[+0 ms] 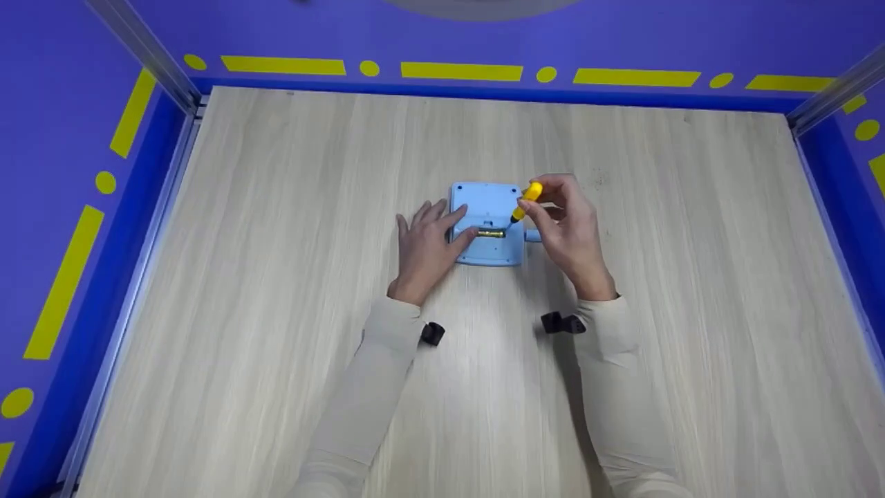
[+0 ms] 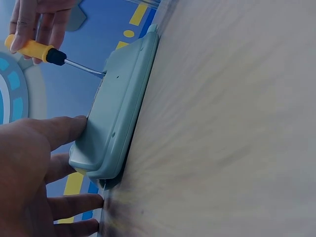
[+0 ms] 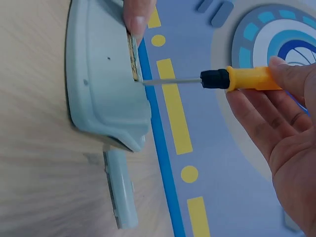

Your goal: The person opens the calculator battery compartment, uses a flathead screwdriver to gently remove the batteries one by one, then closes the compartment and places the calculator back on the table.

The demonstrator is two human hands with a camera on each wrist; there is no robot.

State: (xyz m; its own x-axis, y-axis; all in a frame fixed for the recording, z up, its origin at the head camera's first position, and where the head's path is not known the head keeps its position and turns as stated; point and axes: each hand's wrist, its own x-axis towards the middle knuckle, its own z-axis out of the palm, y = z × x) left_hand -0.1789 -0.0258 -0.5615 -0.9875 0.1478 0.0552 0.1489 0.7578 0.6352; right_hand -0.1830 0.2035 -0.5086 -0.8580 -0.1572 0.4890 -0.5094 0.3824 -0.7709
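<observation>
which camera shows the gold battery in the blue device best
The head view: it looks down onto the blue device, so the gold battery shows lengthwise in its slot. The right wrist view catches only a thin strip from the side; in the left wrist view it cannot be clearly made out.

The left hand (image 1: 430,245) hides one end of the battery (image 1: 492,234) and part of the left rim of the blue device (image 1: 484,203), whose other face is turned down on the surface (image 1: 311,173), out of sight. The tip of the screwdriver (image 3: 252,78) is too small and blurred to show whether it touches the battery; the right hand (image 1: 571,234) hides the handle's end in the right wrist view, which also cuts off that hand and the device. In the head view, the right hand partly covers a blue strip (image 3: 122,192). The sleeves (image 1: 384,363) and the surface's near edge run out of frame. Specks (image 1: 600,180) toward the surface's far right corner are too tiny to identify.
</observation>
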